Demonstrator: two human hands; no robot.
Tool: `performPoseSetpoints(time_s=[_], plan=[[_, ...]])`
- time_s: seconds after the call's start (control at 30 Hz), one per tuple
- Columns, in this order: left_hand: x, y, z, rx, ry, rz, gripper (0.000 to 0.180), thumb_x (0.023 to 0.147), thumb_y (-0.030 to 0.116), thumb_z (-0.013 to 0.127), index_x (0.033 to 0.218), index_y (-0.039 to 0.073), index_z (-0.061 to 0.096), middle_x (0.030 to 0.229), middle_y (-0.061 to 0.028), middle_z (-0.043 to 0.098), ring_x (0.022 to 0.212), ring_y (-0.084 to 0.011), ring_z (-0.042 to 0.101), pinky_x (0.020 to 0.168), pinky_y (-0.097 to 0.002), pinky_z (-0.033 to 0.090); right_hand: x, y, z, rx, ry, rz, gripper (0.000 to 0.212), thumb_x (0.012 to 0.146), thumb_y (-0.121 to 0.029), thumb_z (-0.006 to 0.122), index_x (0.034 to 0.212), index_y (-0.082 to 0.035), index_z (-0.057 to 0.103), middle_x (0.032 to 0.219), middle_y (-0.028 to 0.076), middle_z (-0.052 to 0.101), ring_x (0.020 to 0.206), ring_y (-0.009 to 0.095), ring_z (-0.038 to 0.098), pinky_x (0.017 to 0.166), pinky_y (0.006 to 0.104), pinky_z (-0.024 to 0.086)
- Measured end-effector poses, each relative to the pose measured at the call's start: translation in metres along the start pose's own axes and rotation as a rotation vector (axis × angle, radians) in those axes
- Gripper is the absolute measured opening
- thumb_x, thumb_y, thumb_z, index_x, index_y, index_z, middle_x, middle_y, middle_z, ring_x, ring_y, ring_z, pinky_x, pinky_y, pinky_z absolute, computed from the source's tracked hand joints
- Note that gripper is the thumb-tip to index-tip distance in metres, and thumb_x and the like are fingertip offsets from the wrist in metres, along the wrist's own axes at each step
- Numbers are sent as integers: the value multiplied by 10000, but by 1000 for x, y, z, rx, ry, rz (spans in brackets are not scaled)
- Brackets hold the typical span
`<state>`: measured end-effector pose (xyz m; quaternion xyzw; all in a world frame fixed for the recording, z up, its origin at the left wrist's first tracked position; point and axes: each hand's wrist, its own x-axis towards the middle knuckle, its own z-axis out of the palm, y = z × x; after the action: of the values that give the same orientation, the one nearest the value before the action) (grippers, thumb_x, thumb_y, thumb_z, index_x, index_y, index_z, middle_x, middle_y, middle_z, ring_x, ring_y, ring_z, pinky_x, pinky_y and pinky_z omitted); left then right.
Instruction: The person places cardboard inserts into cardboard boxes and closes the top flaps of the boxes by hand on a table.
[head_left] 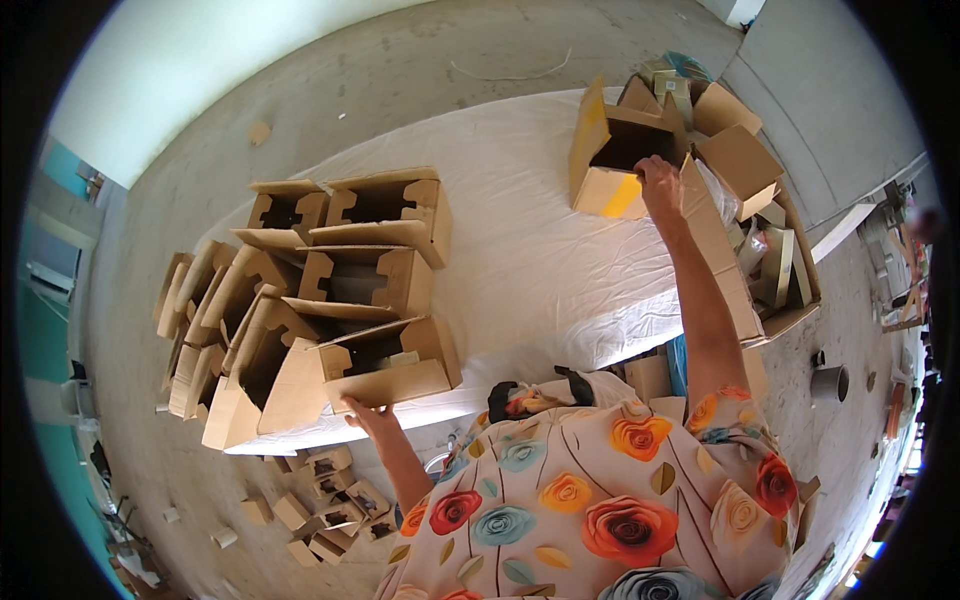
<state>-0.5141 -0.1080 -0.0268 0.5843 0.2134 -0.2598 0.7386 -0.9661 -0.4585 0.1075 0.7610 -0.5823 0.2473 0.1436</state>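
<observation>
My right hand (660, 187), closed, grips the near rim of an open cardboard carton (605, 190) with yellow tape, at the far right of the table. At the front left, my left hand (370, 414) has its fingers apart against the lower near side of a small open-topped cardboard box (400, 380). That box has notched inner flaps and a light piece inside. Its group includes an open box (405, 280) just behind and another box (435, 215) farther back. Part of the right hand's grip is hidden inside the carton.
A white cloth (520, 210) covers the table. More open boxes (240, 290) lean together at its left end. At right, a large carton (725, 265) holds flat pieces and plastic wrap. Small cardboard pieces (330, 510) lie on the floor below, near a grey bucket (829, 384) further right.
</observation>
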Motion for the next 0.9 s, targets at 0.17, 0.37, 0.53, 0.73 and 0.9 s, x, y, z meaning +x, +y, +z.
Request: performPoseSetpoints(time_s=[0.17, 0.37, 0.53, 0.73, 0.9], plan=[[-60, -7, -51, -94, -159, -399, 651, 812, 560, 457, 1314, 199, 253, 1332, -176, 267, 1173, -358, 392, 989, -481, 302, -35, -23, -24, 216, 100, -149, 69, 687, -78, 621, 751, -76, 594, 733, 65, 548, 724, 262, 548, 631, 381, 466], [-141, -18, -39, 782, -676, 87, 235, 827, 155, 534, 997, -6, 509, 918, -126, 531, 854, -211, 564, 697, -291, 478, -90, -51, -80, 384, 64, -181, 121, 625, 11, 662, 718, -41, 605, 684, 72, 553, 681, 233, 560, 570, 338, 471], [-236, -5, 101, 563, -1261, 352, 95, 821, -13, 485, 901, -11, 537, 796, -87, 563, 758, -144, 552, 669, -271, 449, -102, -63, -102, 424, -46, -301, 67, 701, -92, 624, 725, -33, 603, 717, 47, 543, 706, 211, 536, 617, 292, 450], [-311, -59, 224, 684, -1815, 1064, 250, 720, -68, 556, 954, 20, 572, 1023, -174, 555, 879, -283, 564, 762, -298, 445, -118, -58, -118, 546, -269, -93, 239, 736, -254, 648, 778, -21, 619, 799, 69, 589, 809, 235, 562, 676, 347, 473], [-294, -95, 256, 1564, -1285, 1497, 481, 710, 190, 679, 1131, 53, 490, 1315, -207, 330, 1108, -426, 415, 926, -510, 328, -140, -25, -95, 297, -244, -6, 439, 742, -233, 653, 1089, 11, 538, 1169, 183, 480, 1061, 314, 491, 841, 386, 442]])
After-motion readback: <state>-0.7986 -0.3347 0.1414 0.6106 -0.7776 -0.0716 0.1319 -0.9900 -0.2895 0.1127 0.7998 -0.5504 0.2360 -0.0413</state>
